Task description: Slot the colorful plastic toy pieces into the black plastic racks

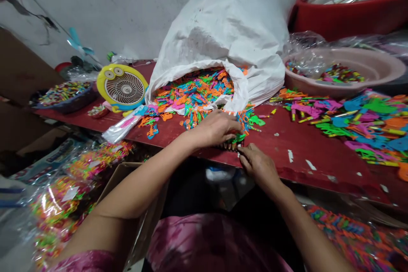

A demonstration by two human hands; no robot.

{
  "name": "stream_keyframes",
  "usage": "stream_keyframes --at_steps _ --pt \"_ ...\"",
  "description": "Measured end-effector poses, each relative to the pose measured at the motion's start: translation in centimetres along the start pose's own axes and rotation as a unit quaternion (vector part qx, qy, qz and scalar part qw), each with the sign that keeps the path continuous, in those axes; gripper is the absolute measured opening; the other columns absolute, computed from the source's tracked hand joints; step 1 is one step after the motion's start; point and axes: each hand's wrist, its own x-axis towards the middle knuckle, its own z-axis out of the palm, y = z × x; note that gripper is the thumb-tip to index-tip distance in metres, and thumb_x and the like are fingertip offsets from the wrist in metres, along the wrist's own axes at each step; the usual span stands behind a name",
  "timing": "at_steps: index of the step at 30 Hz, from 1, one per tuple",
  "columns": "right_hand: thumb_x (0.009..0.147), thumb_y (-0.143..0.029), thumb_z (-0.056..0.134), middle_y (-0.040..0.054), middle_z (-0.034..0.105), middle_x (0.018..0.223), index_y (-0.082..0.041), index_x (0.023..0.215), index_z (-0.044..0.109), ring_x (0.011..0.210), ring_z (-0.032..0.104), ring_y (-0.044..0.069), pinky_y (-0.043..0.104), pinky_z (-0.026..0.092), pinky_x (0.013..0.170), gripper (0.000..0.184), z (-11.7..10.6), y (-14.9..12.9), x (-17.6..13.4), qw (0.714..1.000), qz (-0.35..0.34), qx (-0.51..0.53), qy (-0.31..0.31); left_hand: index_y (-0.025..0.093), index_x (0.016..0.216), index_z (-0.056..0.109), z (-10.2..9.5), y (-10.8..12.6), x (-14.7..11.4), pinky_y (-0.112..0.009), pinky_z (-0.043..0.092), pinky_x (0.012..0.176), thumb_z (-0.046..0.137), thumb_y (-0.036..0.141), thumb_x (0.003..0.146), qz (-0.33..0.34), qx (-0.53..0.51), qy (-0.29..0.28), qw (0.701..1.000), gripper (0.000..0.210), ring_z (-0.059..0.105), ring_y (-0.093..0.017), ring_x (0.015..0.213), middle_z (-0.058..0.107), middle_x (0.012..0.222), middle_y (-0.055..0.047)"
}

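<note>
My left hand reaches over the front of the red table, its fingers curled down. A small green plastic piece shows right under those fingertips. My right hand is closed at the table's front edge, thumb and finger together at the end of a dark slotted strip. What that pinch holds is too small to make out. Just behind my hands, small bright plastic toy pieces spill from the mouth of a large white sack. Their exact kind is hard to tell.
Left on the red table stand a yellow fan and a dark basin of small pieces. A pink basin, a red tub and a heap of plastic pieces occupy the right. Filled clear bags lie below left.
</note>
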Motion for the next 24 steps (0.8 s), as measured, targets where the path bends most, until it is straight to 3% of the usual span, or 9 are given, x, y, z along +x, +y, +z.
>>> stream_keyframes --at_steps 3,6,9,10,13,15,19,24 --pt "0.094 -0.024 0.045 0.0046 0.058 0.085 -0.023 0.106 0.070 0.072 0.054 0.016 0.026 0.031 0.057 0.028 0.8 -1.3 -0.4 0.999 -0.024 0.021 0.005 0.026 0.115 0.067 0.4 0.5 -3.2 -0.036 0.041 0.093 0.058 0.018 0.090 -0.013 0.001 0.057 0.998 0.028 0.061 -0.021 0.104 0.069 0.110 -0.005" --pt "0.095 -0.024 0.044 0.0044 0.061 0.090 -0.024 0.104 0.070 0.075 0.055 0.015 0.026 0.029 0.058 0.028 1.6 -1.9 -0.6 0.999 -0.029 0.033 0.030 0.027 0.128 0.060 2.6 2.3 -6.4 -0.041 0.041 0.098 0.062 0.024 0.089 -0.056 0.010 0.199 0.978 0.039 0.057 -0.024 0.114 0.061 0.127 -0.008" --pt "0.095 -0.023 0.044 0.0038 0.061 0.088 -0.024 0.102 0.071 0.074 0.055 0.016 0.027 0.028 0.058 0.028 2.2 -2.2 -0.6 0.998 -0.014 0.031 0.054 0.023 0.105 0.069 6.9 4.9 -8.2 -0.036 0.045 0.088 0.068 0.024 0.086 -0.163 -0.018 0.393 0.905 0.019 0.062 -0.019 0.095 0.069 0.101 -0.006" --pt "0.095 -0.022 0.045 0.0038 0.061 0.086 -0.023 0.100 0.071 0.074 0.056 0.016 0.027 0.028 0.059 0.027 2.4 -2.3 -0.6 0.998 -0.015 0.033 0.059 0.021 0.096 0.069 8.6 5.6 -8.3 -0.032 0.047 0.082 0.068 0.022 0.086 -0.191 -0.047 0.423 0.884 0.010 0.062 -0.017 0.086 0.070 0.090 -0.004" --pt "0.095 -0.020 0.044 0.0044 0.062 0.085 -0.020 0.095 0.071 0.074 0.056 0.016 0.027 0.029 0.061 0.027 2.8 -2.7 -0.8 0.996 -0.028 0.031 0.079 0.019 0.093 0.069 13.0 6.6 -7.4 -0.028 0.048 0.076 0.070 0.024 0.086 -0.258 -0.110 0.427 0.860 0.009 0.063 -0.015 0.079 0.071 0.084 -0.003" --pt "0.095 -0.019 0.045 0.0044 0.062 0.082 -0.019 0.089 0.070 0.073 0.056 0.015 0.028 0.029 0.061 0.026 2.9 -3.0 -0.9 0.995 -0.034 0.017 0.093 0.018 0.089 0.070 14.6 6.4 -6.4 -0.027 0.047 0.074 0.070 0.026 0.086 -0.299 -0.121 0.420 0.848 0.009 0.063 -0.015 0.077 0.071 0.082 -0.003" --pt "0.095 -0.020 0.047 0.0036 0.059 0.076 -0.018 0.080 0.067 0.070 0.054 0.015 0.029 0.027 0.062 0.025 3.2 -3.5 -1.0 0.993 -0.035 -0.019 0.109 0.017 0.079 0.068 15.3 5.8 -5.3 -0.025 0.043 0.068 0.070 0.031 0.086 -0.363 -0.091 0.410 0.832 0.016 0.060 -0.013 0.069 0.068 0.074 -0.001" --pt "0.095 -0.020 0.049 0.0035 0.058 0.074 -0.018 0.076 0.065 0.071 0.052 0.015 0.029 0.027 0.064 0.024 3.9 -3.4 -1.0 0.989 -0.056 -0.024 0.139 0.018 0.071 0.066 15.2 6.0 -5.0 -0.028 0.037 0.066 0.066 0.033 0.089 -0.377 0.007 0.366 0.851 0.023 0.059 -0.013 0.066 0.066 0.069 -0.001"
